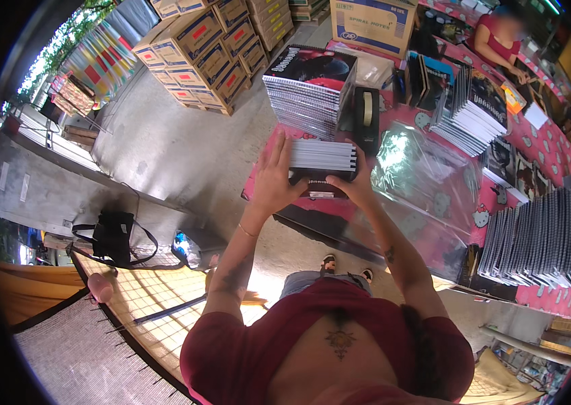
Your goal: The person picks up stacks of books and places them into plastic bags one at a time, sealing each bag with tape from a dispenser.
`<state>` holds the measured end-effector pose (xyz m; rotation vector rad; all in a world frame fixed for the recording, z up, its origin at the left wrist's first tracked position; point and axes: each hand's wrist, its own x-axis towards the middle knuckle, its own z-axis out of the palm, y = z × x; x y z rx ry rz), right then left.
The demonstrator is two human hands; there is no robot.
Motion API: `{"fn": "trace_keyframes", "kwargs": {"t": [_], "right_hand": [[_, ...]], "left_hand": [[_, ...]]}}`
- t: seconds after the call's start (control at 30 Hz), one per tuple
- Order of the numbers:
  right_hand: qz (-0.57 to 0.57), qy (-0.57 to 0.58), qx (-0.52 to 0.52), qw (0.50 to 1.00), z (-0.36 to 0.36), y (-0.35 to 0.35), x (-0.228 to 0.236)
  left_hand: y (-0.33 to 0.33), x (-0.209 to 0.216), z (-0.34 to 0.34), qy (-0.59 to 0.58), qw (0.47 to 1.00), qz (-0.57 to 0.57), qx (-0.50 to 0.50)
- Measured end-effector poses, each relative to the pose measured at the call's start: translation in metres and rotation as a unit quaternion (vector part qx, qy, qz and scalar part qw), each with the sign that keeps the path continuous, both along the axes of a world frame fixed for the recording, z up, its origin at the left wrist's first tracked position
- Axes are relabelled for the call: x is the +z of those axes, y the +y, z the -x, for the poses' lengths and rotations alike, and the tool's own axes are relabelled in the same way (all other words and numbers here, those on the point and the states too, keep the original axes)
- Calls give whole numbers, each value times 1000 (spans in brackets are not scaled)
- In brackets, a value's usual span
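Note:
Between my two hands, at the near left edge of the table, is a small stack of notebooks [322,156], page edges up and a dark printed cover toward me. My left hand [273,177] presses its left side, fingers stretched along it and thumb on the front. My right hand [359,177] grips the right side, its thumb also on the cover. Just beyond stands a tall stack of spiral notebooks [309,94] with dark covers. A black tape dispenser [367,118] sits right of that. Clear plastic sheets or bags [424,175] lie to the right of my right hand.
The table [393,108] has a pink patterned cover. More spiral notebooks [532,236] stand in a row at the near right, with another stack [471,111] farther back. A person [497,40] sits at the far right. Cardboard boxes [197,54] are piled on a pallet at the far left.

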<state>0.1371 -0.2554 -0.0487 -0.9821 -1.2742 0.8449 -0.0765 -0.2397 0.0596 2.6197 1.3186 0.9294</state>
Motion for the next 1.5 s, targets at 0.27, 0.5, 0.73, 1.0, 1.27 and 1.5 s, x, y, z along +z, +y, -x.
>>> {"fn": "trace_keyframes", "kwargs": {"t": [0.27,0.5,0.73,1.0,1.27,1.5], "right_hand": [[28,9,-5,1000,4,0,-2],[30,4,7,1000,-6,2,0],[85,85,56,991,-1,-4,-3],[48,33,11,998,-9,-7,4],[58,-99,0,993,-17,-24,14],[363,-513,-214,747,-163,-117,-40]], "left_hand": [[38,-78,40,-303,878,343,-140],[49,-20,22,-152,950,229,-145],[9,35,-46,102,973,-21,-204],[16,33,-55,141,973,-19,-182],[44,9,-38,234,954,12,-187],[34,28,-35,138,970,-62,-189]]}}
